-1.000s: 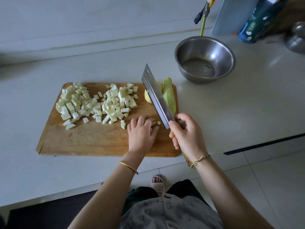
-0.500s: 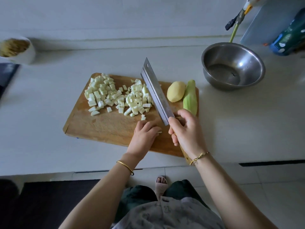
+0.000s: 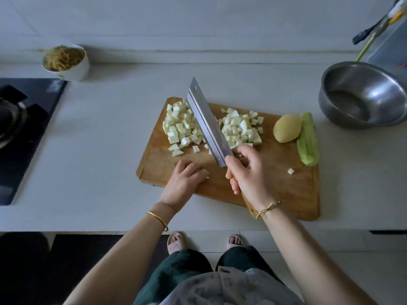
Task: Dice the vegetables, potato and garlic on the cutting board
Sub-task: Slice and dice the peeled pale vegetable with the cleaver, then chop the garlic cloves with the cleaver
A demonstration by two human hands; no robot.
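A wooden cutting board [image 3: 293,194] lies on the white counter. Two heaps of pale diced vegetable [image 3: 180,128] sit at its far side. A peeled potato [image 3: 287,128] and a peeled green vegetable piece [image 3: 308,139] lie at the board's right end. One loose cube [image 3: 290,171] lies alone near them. My right hand [image 3: 248,172] grips the wooden handle of a cleaver [image 3: 208,122], whose blade is raised over the dice and points away from me. My left hand [image 3: 187,178] rests on the board with curled fingers over a small pale piece.
A steel bowl [image 3: 363,93] stands at the right. A white bowl of noodles [image 3: 66,61] sits at the back left beside a black stove top [image 3: 22,128]. Utensils [image 3: 374,29] lean at the far right corner. The counter edge runs just below the board.
The view has swung left, bringing the stove and noodle bowl in. The cleaver has shifted left across the diced heaps. A loose cube now lies alone at the board's right.
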